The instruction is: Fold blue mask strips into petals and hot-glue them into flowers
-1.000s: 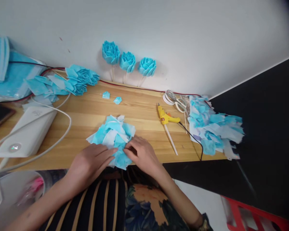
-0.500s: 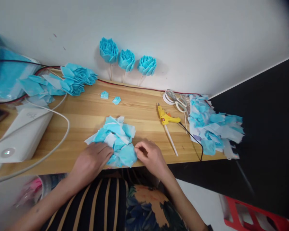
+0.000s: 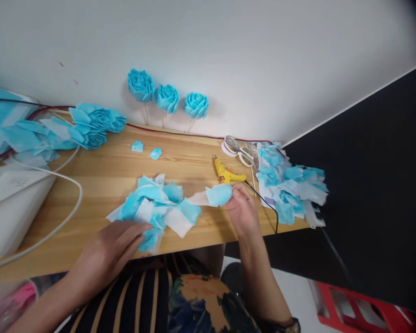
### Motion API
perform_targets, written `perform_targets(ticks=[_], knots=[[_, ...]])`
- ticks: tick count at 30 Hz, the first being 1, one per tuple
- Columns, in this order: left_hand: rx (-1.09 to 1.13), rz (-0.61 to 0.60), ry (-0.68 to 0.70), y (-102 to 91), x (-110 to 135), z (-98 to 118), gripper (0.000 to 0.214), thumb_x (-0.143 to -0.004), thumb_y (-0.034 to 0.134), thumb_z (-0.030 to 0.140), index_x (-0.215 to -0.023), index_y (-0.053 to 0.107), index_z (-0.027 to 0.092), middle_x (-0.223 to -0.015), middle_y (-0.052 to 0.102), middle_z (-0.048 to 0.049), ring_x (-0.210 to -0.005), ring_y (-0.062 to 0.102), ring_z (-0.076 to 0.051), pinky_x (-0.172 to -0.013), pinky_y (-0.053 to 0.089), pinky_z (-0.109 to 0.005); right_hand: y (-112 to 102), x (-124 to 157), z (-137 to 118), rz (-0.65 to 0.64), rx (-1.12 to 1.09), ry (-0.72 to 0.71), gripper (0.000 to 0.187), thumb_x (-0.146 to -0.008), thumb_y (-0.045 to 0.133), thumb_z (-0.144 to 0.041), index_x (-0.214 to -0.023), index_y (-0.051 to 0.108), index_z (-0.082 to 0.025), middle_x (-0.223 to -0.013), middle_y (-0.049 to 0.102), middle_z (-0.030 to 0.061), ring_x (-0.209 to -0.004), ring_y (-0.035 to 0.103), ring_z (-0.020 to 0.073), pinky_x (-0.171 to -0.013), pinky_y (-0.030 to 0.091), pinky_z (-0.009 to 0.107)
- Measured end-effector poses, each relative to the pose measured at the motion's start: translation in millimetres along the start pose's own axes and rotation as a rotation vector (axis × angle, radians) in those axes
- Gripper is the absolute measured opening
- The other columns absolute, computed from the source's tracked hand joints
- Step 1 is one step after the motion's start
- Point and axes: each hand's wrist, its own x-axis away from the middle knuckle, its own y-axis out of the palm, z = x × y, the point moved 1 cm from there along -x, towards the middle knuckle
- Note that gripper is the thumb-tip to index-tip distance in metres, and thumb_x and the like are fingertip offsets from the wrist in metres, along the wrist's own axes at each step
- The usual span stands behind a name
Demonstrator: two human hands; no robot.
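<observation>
A heap of blue and white cloth pieces (image 3: 152, 203) lies near the front edge of the wooden table (image 3: 100, 171). My left hand (image 3: 114, 245) rests flat on the heap's near side, fingers stretched out. My right hand (image 3: 241, 208) is off to the right of the heap, fingers pinched on one blue and white cloth piece (image 3: 215, 195) lifted clear of the pile. Just beyond that hand lies a yellow glue gun (image 3: 227, 175) with a black cord.
Three blue cloth roses (image 3: 166, 97) on sticks lean against the white wall. More blue petals (image 3: 90, 122) lie at the back left, another scrap pile (image 3: 287, 185) at the table's right end beside scissors (image 3: 237, 149). A white power bank (image 3: 10, 208) with cable sits left.
My right hand has pulled one cloth piece out of the heap and carried it to the right, toward the glue gun. My left hand stayed on the heap. The view shifted right.
</observation>
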Motion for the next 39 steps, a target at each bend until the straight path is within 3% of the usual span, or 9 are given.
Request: perform_targets(ticks=[4,8,11,15,20,24,32,35,39], knots=[[0.083,0.074,0.012,-21.5,-25,20,0.026,-0.095,0.058,0.027,-0.12,0.06,0.026,-0.099,0.073,-0.0036,-0.093,0.069,-0.02,-0.081,0.052,-0.029,14,-6,-2,-0.011,-0.06,0.034,0.019,-0.072,0.078,-0.032,-0.074,0.062,-0.021,-0.069,0.059,-0.0039,-0.061,0.053,0.0113,-0.06,0.045,0.024],[0.129,0.045,0.001,-18.4,-86,34,0.034,-0.092,0.06,0.032,-0.125,0.062,0.022,-0.123,0.07,-0.0089,-0.115,0.064,-0.027,-0.102,0.047,-0.042,23,-7,-4,-0.059,-0.075,0.057,0.018,-0.075,0.075,-0.032,-0.074,0.06,-0.021,-0.069,0.059,-0.0035,-0.061,0.053,0.011,-0.058,0.045,0.023],[0.293,-0.145,-0.145,-0.3,-131,31,0.05,-0.085,0.065,0.041,-0.13,0.062,0.02,-0.137,0.063,-0.0113,-0.125,0.058,-0.031,-0.106,0.044,-0.045,27,-11,-3,-0.099,-0.006,0.031,0.02,-0.079,0.071,-0.036,-0.074,0.059,-0.022,-0.068,0.061,-0.0019,-0.061,0.054,0.0126,-0.058,0.046,0.024],[0.613,-0.395,-0.277,17.3,-161,24,0.028,-0.083,0.063,0.041,-0.097,0.076,0.021,-0.096,0.078,-0.0031,-0.087,0.07,-0.024,-0.078,0.053,-0.033,28,-23,-3,-0.09,0.309,-0.092,0.018,-0.085,0.063,-0.04,-0.085,0.062,-0.022,-0.082,0.071,0.0042,-0.074,0.065,0.0192,-0.068,0.053,0.032],[0.798,-0.237,-0.443,14.5,-168,18,0.022,-0.078,0.064,0.039,-0.079,0.072,0.018,-0.075,0.071,-0.0004,-0.068,0.062,-0.017,-0.064,0.047,-0.026,29,-17,-20,-0.031,0.875,-0.547,0.027,-0.095,0.052,-0.031,-0.119,0.062,-0.024,-0.12,0.07,0.0096,-0.113,0.064,0.0234,-0.1,0.047,0.042],[0.838,-0.15,-0.498,10.6,-167,14,0.023,-0.077,0.064,0.04,-0.078,0.068,0.018,-0.073,0.067,0.0006,-0.067,0.059,-0.015,-0.064,0.047,-0.026,38,-8,-25,-0.267,1.04,-0.722,0.022,-0.096,0.052,-0.024,-0.113,0.066,-0.024,-0.109,0.073,0.0069,-0.105,0.064,0.0223,-0.096,0.048,0.041],[0.787,-0.173,-0.422,12.5,-164,10,0.024,-0.085,0.058,0.041,-0.087,0.065,0.018,-0.083,0.069,-0.0022,-0.079,0.064,-0.018,-0.074,0.05,-0.031,47,-22,-9,-0.414,1.253,-0.809,0.016,-0.096,0.053,-0.024,-0.097,0.069,-0.024,-0.099,0.075,0.0053,-0.097,0.064,0.0223,-0.088,0.045,0.04],[0.725,-0.161,-0.379,15.5,-159,10,0.028,-0.086,0.06,0.041,-0.104,0.059,0.02,-0.092,0.073,-0.0045,-0.088,0.067,-0.021,-0.081,0.052,-0.035,46,-24,-10,-0.374,1.222,-0.747,0.016,-0.096,0.052,-0.022,-0.095,0.067,-0.024,-0.097,0.074,0.0049,-0.096,0.065,0.0216,-0.087,0.045,0.039],[0.516,-0.21,-0.285,21.9,-151,10,0.059,-0.08,0.067,0.032,-0.135,0.046,0.022,-0.103,0.073,-0.0068,-0.099,0.069,-0.024,-0.087,0.052,-0.039,46,-22,-12,-0.367,1.194,-0.707,0.014,-0.095,0.052,-0.023,-0.093,0.065,-0.023,-0.095,0.074,0.0052,-0.093,0.065,0.0215,-0.086,0.045,0.038]])
